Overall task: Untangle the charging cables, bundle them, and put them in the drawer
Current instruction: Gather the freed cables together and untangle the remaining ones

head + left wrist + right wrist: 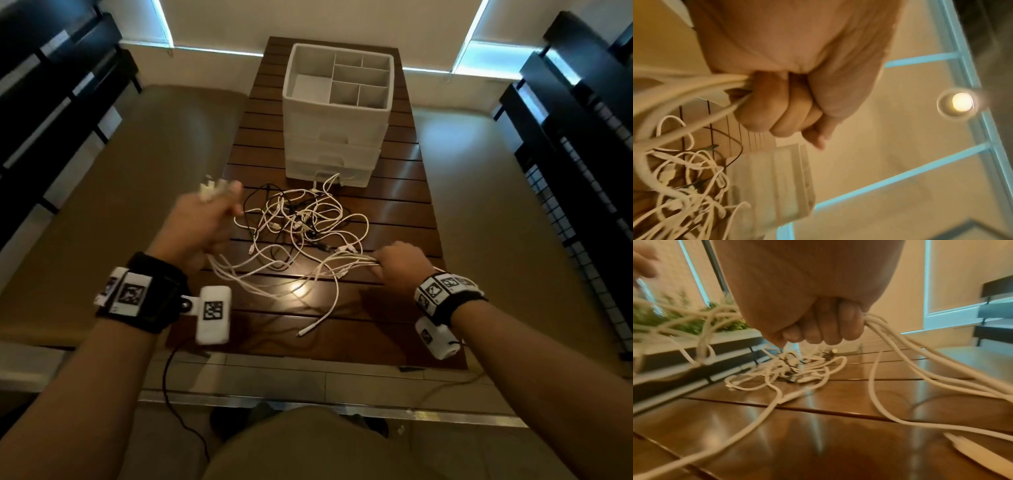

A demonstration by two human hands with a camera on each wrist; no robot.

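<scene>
Stretching white cables [274, 270] left-right between hands [202, 219]

The right hand [818, 321] is curled in a fist round several white cables [920, 363], which leave its grip and trail down to the right over the slatted wooden worktop [818, 426]. Beyond the knuckles a tangle of white and dark cables [793, 369] lies on the worktop. At the upper left, blurred, the left hand [643, 261] shows above more white strands.
</scene>
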